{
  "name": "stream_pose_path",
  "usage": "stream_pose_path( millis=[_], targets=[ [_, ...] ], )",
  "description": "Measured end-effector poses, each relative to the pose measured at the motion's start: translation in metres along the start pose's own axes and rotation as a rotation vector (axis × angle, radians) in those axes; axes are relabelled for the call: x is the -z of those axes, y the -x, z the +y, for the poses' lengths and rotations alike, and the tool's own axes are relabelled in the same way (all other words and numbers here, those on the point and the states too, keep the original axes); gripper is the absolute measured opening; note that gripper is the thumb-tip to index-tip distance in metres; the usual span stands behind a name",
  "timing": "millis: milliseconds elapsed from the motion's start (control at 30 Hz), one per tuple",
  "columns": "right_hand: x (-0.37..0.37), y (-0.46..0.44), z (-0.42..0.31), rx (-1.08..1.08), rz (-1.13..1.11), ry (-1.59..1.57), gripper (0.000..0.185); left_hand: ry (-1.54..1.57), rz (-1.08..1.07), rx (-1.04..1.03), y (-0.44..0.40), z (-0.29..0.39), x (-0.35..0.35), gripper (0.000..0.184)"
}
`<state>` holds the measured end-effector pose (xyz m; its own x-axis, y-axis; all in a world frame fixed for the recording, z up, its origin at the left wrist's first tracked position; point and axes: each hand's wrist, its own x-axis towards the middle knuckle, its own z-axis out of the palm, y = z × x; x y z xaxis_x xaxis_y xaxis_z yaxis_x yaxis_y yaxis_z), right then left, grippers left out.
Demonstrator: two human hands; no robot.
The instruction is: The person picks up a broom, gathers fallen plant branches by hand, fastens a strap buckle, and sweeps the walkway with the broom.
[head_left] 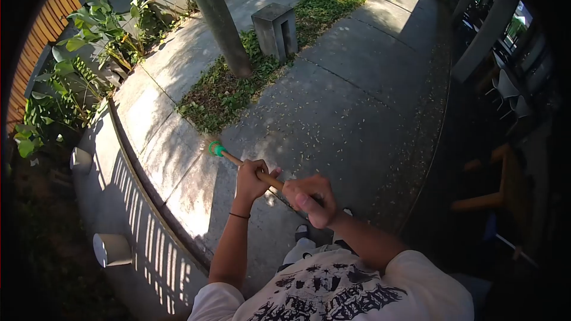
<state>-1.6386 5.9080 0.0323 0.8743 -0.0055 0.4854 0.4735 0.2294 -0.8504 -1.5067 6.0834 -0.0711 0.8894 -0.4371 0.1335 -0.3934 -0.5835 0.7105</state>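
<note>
A broom with a wooden handle [271,181] and a green head [216,148] slants across the middle of the view. Its head is at the concrete floor by the near tip of the planted strip; the bristles are hard to make out. My left hand [253,179] is wrapped round the handle partway down. Higher up, near the handle's top end, my right hand [311,200] grips it too. Small pale leaves [309,134] lie scattered over the shaded concrete to the right of the broom.
The planted strip [217,98] holds a tree trunk [221,24] and a concrete block [275,31]. A curved curb [140,181] runs along the left, with white cylinders [112,249] beyond it. At the right are a wooden frame [502,178], white chairs [507,86] and pillars [488,38].
</note>
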Motion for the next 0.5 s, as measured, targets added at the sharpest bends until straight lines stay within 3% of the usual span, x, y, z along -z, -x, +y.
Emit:
stream_pose_path(
  millis=[67,133,200,233,333,400,433,467,500],
  targets=[
    [-0.009,-0.001,0.003,-0.046,-0.051,-0.089,0.046,0.090,0.023,0.122,0.044,-0.017,-0.006,0.047],
    [-0.015,0.007,0.013,-0.339,-0.139,-0.373,0.050,0.177,0.030,0.303,0.088,-0.034,-0.028,0.047],
    [-0.035,0.046,0.048,-0.418,-0.117,-0.403,0.051,0.308,0.363,0.391,0.153,-0.063,-0.069,0.044],
    [-0.040,0.063,0.067,-0.525,-0.179,-0.445,0.050,0.320,0.412,0.467,0.181,-0.071,-0.082,0.042],
    [-0.043,0.085,0.096,-0.633,-0.255,-0.454,0.043,0.351,0.368,0.562,0.231,-0.094,-0.120,0.042],
    [-0.025,0.092,0.087,-0.625,-0.060,-0.364,0.035,0.319,0.255,0.555,0.218,-0.075,-0.144,0.042],
    [-0.014,0.088,0.066,-0.599,0.084,-0.278,0.032,0.338,0.283,0.451,0.204,-0.080,-0.184,0.043],
    [0.000,0.078,0.041,-0.568,0.215,-0.187,0.029,0.466,0.248,0.434,0.166,-0.045,-0.188,0.041],
    [0.015,0.070,0.027,-0.502,0.193,-0.019,0.028,0.460,0.248,0.287,0.131,-0.031,-0.213,0.038]
  ],
)
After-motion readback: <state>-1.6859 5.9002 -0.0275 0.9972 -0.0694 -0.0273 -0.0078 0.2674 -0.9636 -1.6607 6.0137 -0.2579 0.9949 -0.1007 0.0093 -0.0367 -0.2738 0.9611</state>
